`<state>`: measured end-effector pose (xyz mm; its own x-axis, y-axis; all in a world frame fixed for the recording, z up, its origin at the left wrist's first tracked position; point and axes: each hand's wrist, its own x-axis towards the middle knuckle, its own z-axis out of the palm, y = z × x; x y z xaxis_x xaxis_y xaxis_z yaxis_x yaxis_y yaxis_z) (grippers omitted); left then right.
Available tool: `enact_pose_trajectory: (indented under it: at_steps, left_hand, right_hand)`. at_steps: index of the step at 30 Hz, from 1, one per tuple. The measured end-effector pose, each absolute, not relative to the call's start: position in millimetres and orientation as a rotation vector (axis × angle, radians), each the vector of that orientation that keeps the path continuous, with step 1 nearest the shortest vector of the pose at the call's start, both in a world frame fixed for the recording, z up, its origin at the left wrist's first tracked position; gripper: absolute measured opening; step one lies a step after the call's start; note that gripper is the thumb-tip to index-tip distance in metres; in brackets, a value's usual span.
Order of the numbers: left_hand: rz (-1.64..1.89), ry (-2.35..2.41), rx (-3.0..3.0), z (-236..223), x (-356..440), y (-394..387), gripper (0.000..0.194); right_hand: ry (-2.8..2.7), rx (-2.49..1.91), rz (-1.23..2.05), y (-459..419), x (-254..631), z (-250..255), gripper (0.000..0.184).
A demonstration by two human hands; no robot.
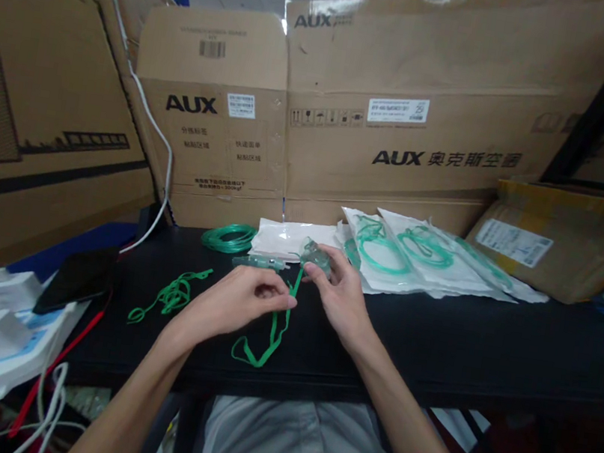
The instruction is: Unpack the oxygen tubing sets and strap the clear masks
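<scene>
I have the right grip [341, 287] curled around the clear mask [308, 248]. Left of the mask, my left grip [246, 295] bends inward, fingertips pinching the green strap [259, 362].

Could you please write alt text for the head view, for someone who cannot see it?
A person's right hand holds what looks like a clear plastic mask over a black table, while the left hand touches a green strap running down from it. Nearby lie a tangled green cord, coiled green tubing and white packs, with cardboard behind.
</scene>
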<state>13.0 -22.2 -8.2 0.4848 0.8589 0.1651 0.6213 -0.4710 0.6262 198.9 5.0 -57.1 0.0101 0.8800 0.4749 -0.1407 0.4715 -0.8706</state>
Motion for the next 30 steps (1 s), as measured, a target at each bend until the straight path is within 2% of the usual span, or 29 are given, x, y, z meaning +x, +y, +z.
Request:
enact_pose_trajectory:
  at_steps: [3,10,14,22,30]
  left_hand:
    - [0.648,1.218,2.243,-5,11,-23,0.036]
    - [0.837,1.395,2.209,-1,-9,-11,0.047]
    - [0.86,1.442,2.168,1,-8,-10,0.045]
    - [0.885,1.483,2.117,0,-5,-11,0.043]
    - [0.772,1.441,2.143,-1,-1,-14,0.043]
  right_hand:
    - [-1.328,-0.703,0.962,2,199,-54,0.037]
    - [-1.48,-0.627,1.101,-9,191,-53,0.037]
    - [-1.485,-0.608,1.13,-9,191,-54,0.038]
    - [-1.504,-0.6,1.123,-7,193,-54,0.039]
    - [-1.496,-0.591,1.009,-7,191,-54,0.032]
